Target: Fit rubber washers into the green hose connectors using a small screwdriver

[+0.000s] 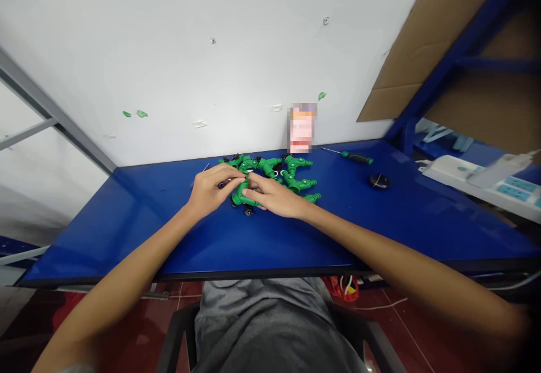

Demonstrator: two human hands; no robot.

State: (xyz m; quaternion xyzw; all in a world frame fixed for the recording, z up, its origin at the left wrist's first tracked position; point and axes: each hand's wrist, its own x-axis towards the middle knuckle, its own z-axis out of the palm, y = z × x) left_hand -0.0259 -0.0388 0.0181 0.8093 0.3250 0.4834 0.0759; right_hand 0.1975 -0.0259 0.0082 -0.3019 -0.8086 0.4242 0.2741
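Over the blue table, a green plastic hose connector (239,194) with black fittings is between my hands. My right hand (274,194) is closed around its right side, thumb lying across the front. At the connector's upper end, my left hand (213,188) is closed, thumb and fingertips pinched together on it; any small part inside that pinch is hidden. Just beyond my hands lie several similar branched connectors, including one at the back right (297,163) and another (299,182) nearer me. My fingers and wrist partly cover the group.
A screwdriver (357,158) with a green and black handle lies at the back right, near a round black object (379,181). A blurred-out upright packet (301,129) leans on the white wall (169,52). White power strips (460,177) are at the far right. The blue tabletop (190,254) ends before my lap.
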